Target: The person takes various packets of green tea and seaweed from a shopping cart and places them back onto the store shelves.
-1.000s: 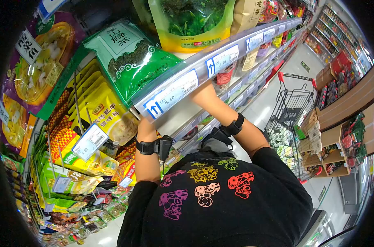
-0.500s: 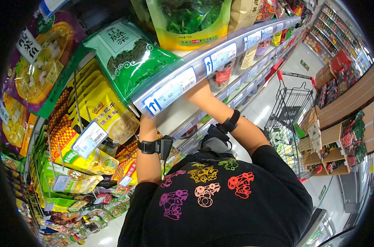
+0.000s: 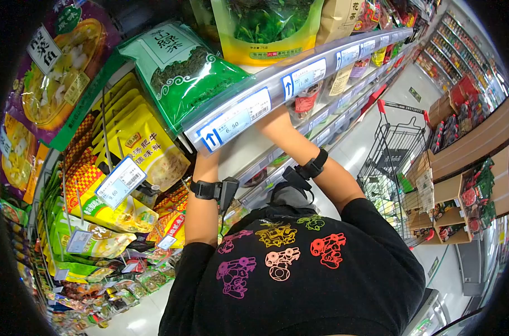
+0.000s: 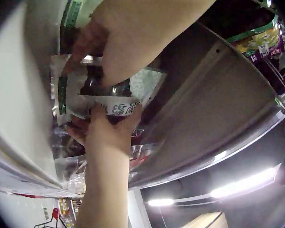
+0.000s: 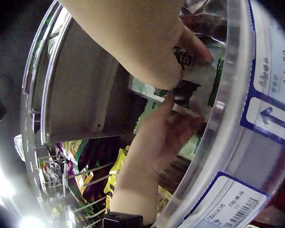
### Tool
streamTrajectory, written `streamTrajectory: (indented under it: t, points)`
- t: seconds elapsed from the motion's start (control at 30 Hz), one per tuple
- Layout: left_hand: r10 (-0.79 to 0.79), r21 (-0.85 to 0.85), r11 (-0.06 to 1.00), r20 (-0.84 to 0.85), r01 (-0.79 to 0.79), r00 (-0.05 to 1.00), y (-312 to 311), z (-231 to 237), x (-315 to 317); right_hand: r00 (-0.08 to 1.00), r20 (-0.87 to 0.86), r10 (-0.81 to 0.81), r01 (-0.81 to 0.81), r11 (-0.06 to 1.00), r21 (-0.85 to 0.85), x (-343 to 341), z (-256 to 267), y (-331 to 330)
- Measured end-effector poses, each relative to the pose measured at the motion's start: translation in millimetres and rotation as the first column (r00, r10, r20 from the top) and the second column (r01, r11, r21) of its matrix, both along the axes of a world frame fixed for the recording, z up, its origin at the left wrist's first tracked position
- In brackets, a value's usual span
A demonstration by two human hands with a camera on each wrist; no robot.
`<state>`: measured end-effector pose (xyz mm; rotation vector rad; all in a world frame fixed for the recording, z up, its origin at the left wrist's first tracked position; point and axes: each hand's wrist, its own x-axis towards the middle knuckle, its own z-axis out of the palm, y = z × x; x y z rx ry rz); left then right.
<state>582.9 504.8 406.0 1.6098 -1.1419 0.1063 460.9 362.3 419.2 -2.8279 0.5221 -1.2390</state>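
Both hands are on a clear-and-white pouch (image 4: 76,90) (image 5: 204,80) with dark contents, on a shelf below the top one. My left hand (image 4: 97,40) (image 5: 166,128) has its thumb and fingers at one edge. My right hand (image 4: 104,126) (image 5: 187,45) grips the opposite edge, thumb and fingers apart along a white strip with printed characters. In the head view, the top shelf's price rail (image 3: 232,126) hides the left hand and the right hand's fingers; the back of the right hand (image 3: 274,124) shows beneath it.
A green tea bag (image 3: 190,73) and a yellow-green pouch (image 3: 268,28) stand on the top shelf. Yellow seasoning packets (image 3: 148,148) hang on hooks to the left. A shopping cart (image 3: 397,162) stands in the aisle at right.
The head view has shifted slightly, and the left forearm appears a little farther right. Both hands stay beneath the top shelf's rail.
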Motion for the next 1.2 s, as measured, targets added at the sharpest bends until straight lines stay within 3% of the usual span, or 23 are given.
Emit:
streamTrajectory:
  t: [0.07, 0.17, 0.27, 0.4, 0.5, 0.6, 0.63, 0.7, 0.77, 0.83, 0.87, 1.03, 1.1, 1.13, 1.2]
  points:
    - [0.003, 0.009, 1.000, 0.082, -0.004, 0.997, -11, 0, 7, 0.999, -0.050, 0.007, -0.007, 1.000, -0.014, -1, -5, -1]
    - [0.005, 0.015, 1.000, 0.194, -0.008, 0.981, -24, -3, 13, 0.998, 0.029, 0.061, -0.057, 0.992, -0.114, -2, -14, 0]
    - [0.004, 0.020, 1.000, 0.267, -0.010, 0.964, -14, -16, 9, 0.985, -0.169, -0.021, 0.037, 0.995, 0.094, -14, -4, 14]
    - [0.033, 0.017, 0.999, 0.335, -0.041, 0.941, -7, -22, 0, 1.000, -0.023, -0.010, 0.013, 0.990, 0.138, -33, 6, 26]
    - [0.103, -0.001, 0.994, 0.419, -0.113, 0.902, -1, 7, -16, 0.988, 0.151, 0.014, -0.033, 0.992, 0.123, -48, 17, 33]
    - [0.062, 0.033, 0.996, 0.339, -0.077, 0.939, 9, 39, -42, 0.952, 0.294, 0.082, -0.131, 0.980, 0.151, -62, 7, 26]
    - [-0.069, 0.202, 0.979, 0.136, 0.040, 0.988, 11, 52, -54, 0.945, 0.314, 0.086, -0.144, 0.975, 0.166, -69, 5, 24]
    - [-0.220, 0.435, 0.829, -0.322, 0.350, 0.921, 10, 88, -87, 0.932, 0.346, 0.108, -0.179, 0.967, 0.182, -88, 1, 17]
    - [-0.574, 0.466, 0.533, -0.414, 0.706, 0.707, -5, 86, -104, 0.922, 0.362, 0.140, -0.215, 0.961, 0.176, -112, -4, 5]
    - [-0.864, 0.380, 0.260, -0.319, 0.888, 0.390, -38, 75, -137, 0.917, 0.369, 0.150, -0.210, 0.969, 0.128, -141, -13, -13]
    - [-0.888, 0.411, 0.056, -0.396, 0.910, 0.234, -59, 65, -151, 0.933, 0.339, 0.120, -0.174, 0.976, 0.134, -160, -17, -21]
    - [-0.900, 0.509, -0.231, -0.436, 0.830, 0.017, -141, 43, -248, 0.948, 0.263, -0.180, 0.096, 0.948, 0.302, -274, -35, -64]
    - [-0.850, 0.453, -0.358, -0.521, 0.817, -0.083, -175, 37, -292, 0.926, 0.172, -0.335, 0.215, 0.846, 0.488, -327, -41, -75]
    - [-0.789, 0.457, -0.397, -0.613, 0.796, -0.042, -188, 43, -315, 0.907, 0.161, -0.389, 0.250, 0.805, 0.538, -353, -44, -80]
    - [-0.836, 0.499, -0.392, -0.545, 0.773, -0.072, -217, 15, -361, 0.867, 0.084, -0.492, 0.334, 0.697, 0.635, -404, -55, -85]
